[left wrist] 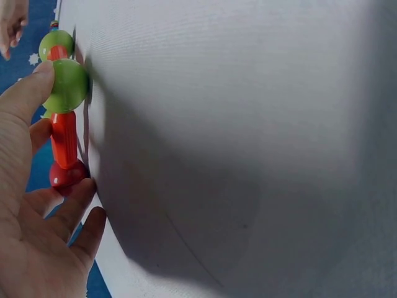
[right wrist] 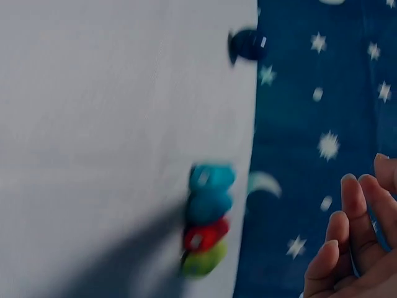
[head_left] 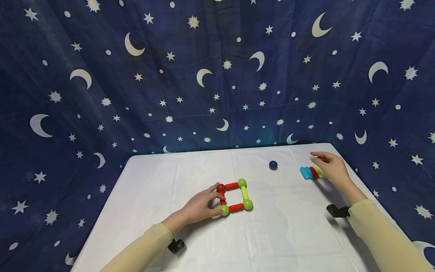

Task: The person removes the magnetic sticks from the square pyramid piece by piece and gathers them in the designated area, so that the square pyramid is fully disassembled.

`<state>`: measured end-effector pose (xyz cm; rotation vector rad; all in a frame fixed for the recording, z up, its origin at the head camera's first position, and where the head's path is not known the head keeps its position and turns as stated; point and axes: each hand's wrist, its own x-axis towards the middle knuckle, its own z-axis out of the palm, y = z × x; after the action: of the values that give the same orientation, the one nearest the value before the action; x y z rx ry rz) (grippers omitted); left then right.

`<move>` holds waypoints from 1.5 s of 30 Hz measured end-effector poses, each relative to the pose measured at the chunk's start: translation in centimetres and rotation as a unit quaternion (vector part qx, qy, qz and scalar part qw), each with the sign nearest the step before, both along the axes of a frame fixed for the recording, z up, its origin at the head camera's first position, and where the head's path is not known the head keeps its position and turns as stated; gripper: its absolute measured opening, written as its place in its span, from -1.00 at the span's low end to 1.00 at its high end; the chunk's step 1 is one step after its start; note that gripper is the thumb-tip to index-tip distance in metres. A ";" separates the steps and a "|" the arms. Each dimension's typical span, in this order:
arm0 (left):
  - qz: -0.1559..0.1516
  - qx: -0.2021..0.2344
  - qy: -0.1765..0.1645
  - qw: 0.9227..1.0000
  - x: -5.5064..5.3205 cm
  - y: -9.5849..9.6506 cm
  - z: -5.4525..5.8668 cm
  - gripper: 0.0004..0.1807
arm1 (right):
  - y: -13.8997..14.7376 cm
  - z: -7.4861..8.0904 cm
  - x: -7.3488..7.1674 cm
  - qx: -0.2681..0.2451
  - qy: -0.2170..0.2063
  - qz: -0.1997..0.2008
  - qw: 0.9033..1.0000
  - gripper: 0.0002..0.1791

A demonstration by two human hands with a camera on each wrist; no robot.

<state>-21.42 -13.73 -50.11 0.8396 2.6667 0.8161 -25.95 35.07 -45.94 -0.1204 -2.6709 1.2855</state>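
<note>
On the white table lies a square of magnetic-looking rods and balls. It has three red rods (head_left: 236, 207), one yellow-green rod (head_left: 244, 193), three green balls (head_left: 247, 204) and a red ball (head_left: 221, 187). My left hand (head_left: 198, 206) holds its left side, thumb against the near-left green ball (left wrist: 67, 85) and fingers at the red ball (left wrist: 67, 174). At the right, my right hand (head_left: 333, 172) hovers beside and above a row of loose rods (head_left: 307, 173), blue, red and yellow-green. Nothing shows between its fingers in the right wrist view.
A dark blue ball (head_left: 273, 165) sits toward the table's back edge, left of the loose rods. The white table (head_left: 268, 234) ends at a dark blue curtain (head_left: 217, 75) printed with moons and stars. A black wrist mount (head_left: 176, 246) sticks out under the left sleeve.
</note>
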 end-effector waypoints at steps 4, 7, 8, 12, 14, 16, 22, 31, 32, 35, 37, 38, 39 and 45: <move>0.001 0.003 -0.002 1.000 0.0 0.0 -0.1 -0.50 | -2.1 0.9 0.1 -0.002 0.012 0.036 0.999 -0.35; 0.001 0.004 -0.005 1.000 0.1 0.0 -0.2 -0.50 | -3.5 1.1 0.1 0.003 0.020 0.061 0.998 -0.40; 0.001 0.003 -0.005 1.000 0.1 0.0 -0.2 -0.50 | -4.0 1.1 0.1 0.003 0.020 0.069 0.997 -0.41; -0.001 0.003 -0.004 1.000 0.2 0.0 -0.2 -0.51 | -5.7 0.9 0.0 0.011 0.020 0.109 0.994 -0.44; -0.002 0.002 -0.002 1.000 0.1 0.0 -0.2 -0.52 | -6.7 0.7 -0.1 0.008 0.012 0.137 0.990 -0.45; -0.004 0.002 0.000 1.000 0.1 0.0 -0.2 -0.53 | -7.6 0.4 -0.3 0.006 0.005 0.165 0.986 -0.46; -0.001 0.001 0.004 1.000 0.2 0.1 -0.3 -0.54 | -10.4 -0.8 -0.7 -0.001 -0.014 0.250 0.968 -0.47; 0.011 -0.005 0.017 1.000 0.2 0.4 -0.3 -0.50 | -13.6 -2.7 -1.2 0.027 -0.065 0.303 0.951 -0.41; 0.011 -0.006 0.019 1.000 0.2 0.4 -0.4 -0.50 | -13.9 -2.8 -1.2 0.034 -0.065 0.307 0.949 -0.40; 0.010 -0.005 0.016 1.000 0.1 0.3 -0.3 -0.52 | -14.7 -3.1 -1.4 0.054 -0.065 0.316 0.945 -0.40; 0.008 -0.004 0.010 1.000 0.1 0.2 -0.1 -0.54 | -15.3 -3.3 -1.5 0.073 -0.064 0.317 0.943 -0.41; 0.007 -0.005 0.007 1.000 0.0 0.2 -0.1 -0.54 | -15.6 -3.4 -1.6 0.081 -0.063 0.319 0.942 -0.42; 0.005 -0.004 0.002 1.000 0.0 0.1 0.0 -0.55 | -15.9 -3.4 -1.7 0.089 -0.064 0.320 0.941 -0.42; -0.007 0.000 -0.026 1.000 -0.5 -0.3 0.4 -0.56 | -17.1 -4.2 -2.1 0.140 -0.061 0.338 0.928 -0.45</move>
<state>-21.87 -13.98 -49.68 0.8257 2.6130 0.8226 -28.08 17.96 -50.13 0.8545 -3.0946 1.0249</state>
